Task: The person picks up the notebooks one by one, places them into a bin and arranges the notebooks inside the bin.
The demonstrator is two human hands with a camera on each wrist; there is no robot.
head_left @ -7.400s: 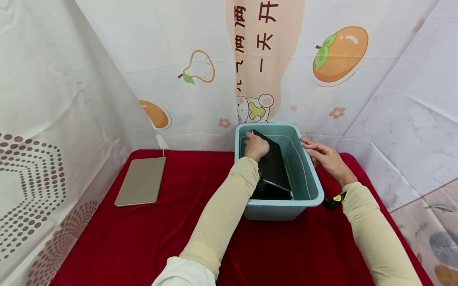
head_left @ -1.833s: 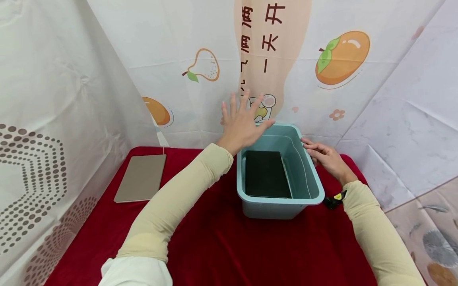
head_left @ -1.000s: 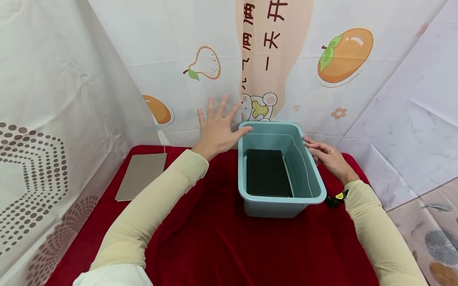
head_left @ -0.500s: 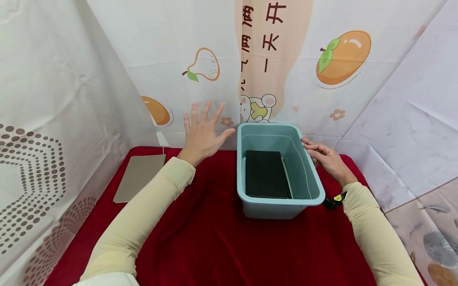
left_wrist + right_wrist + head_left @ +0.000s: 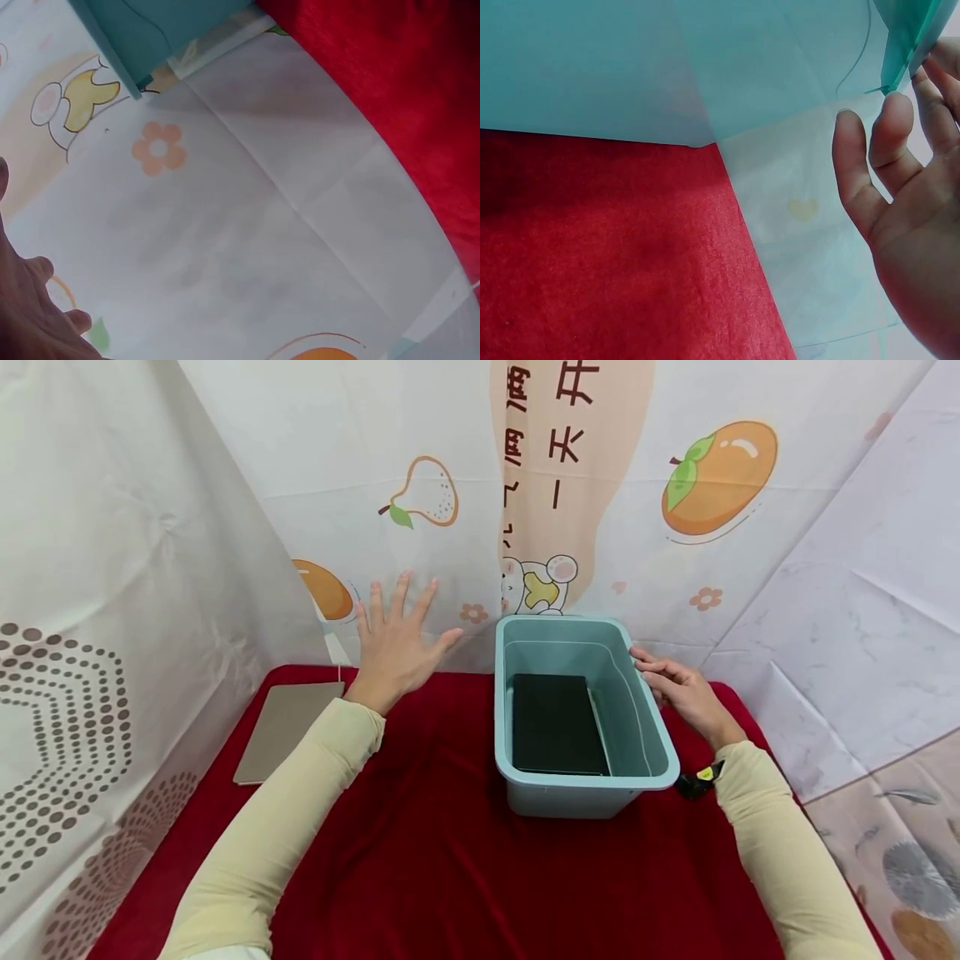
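A light blue plastic bin (image 5: 517, 781) stands at the back right of the red-covered table, and a flat black rectangular item (image 5: 558, 724) lies inside it. My right hand (image 5: 686, 697) holds the bin's right rim lightly at its fingertips; in the right wrist view its lower fingers (image 5: 851, 154) hang below the flange. Left of the bin my left hand (image 5: 396, 656) is raised over the table with fingers spread and nothing in it. A flat grey-beige slab like a notebook (image 5: 281, 727) lies at the table's back left, partly covered by my left sleeve.
White printed cloth (image 5: 337, 443) hangs close behind the bin and down both sides. The red cloth (image 5: 465, 860) covers the table before me. In the left wrist view the bin's side (image 5: 165, 30) shows at the top.
Earlier my left hand held the black item tilted in the bin; now that item lies flat. The left hand has left the bin and moved leftward, fingers spread. The right hand stays at the rim.
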